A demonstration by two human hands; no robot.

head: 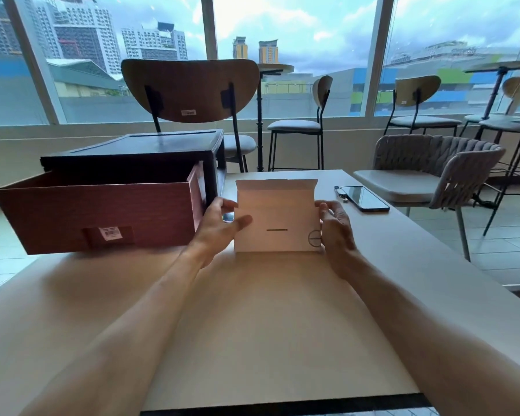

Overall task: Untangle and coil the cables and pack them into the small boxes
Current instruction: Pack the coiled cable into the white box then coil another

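Observation:
A small white cardboard box (276, 223) stands on the pale table (252, 325), its lid flap raised at the back. My left hand (219, 226) grips the box's left side, thumb on its front face. At the right side, my right hand (333, 226) holds the box with curled fingers. No cable shows in this view, and the box's inside is hidden behind its front wall.
A dark wooden cabinet (150, 151) sits at the left with its reddish drawer (96, 217) pulled out toward me. A phone (365, 198) lies face up at the right, with a small object beside it. Chairs and stools stand beyond the table by the windows.

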